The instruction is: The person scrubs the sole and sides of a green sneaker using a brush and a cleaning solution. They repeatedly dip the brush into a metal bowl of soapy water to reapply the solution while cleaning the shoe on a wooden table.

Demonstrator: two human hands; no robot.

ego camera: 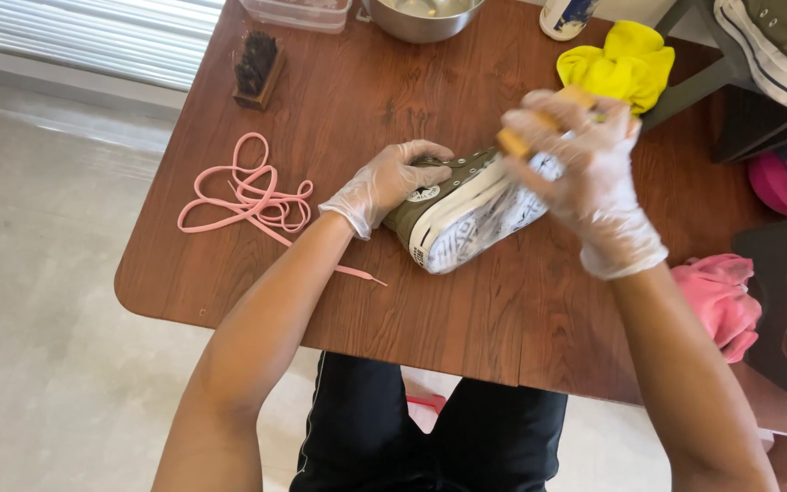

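An olive-green canvas sneaker point(453, 214) with a white sole lies on its side on the brown wooden table point(466, 319), sole turned toward me. My left hand point(384, 182), in a clear plastic glove, grips the shoe's upper at the ankle end. My right hand point(585, 173), also gloved and blurred, is closed around a wooden-handled brush point(539, 123) pressed against the sole's toe end.
Pink shoelaces point(248, 200) lie loose at the table's left. A dark bristle brush point(257, 68), a clear tub point(298, 14), a metal bowl point(421, 18) and a yellow cloth point(621, 64) sit along the far edge. A second olive sneaker point(776, 46) and pink cloth point(717, 292) are at right.
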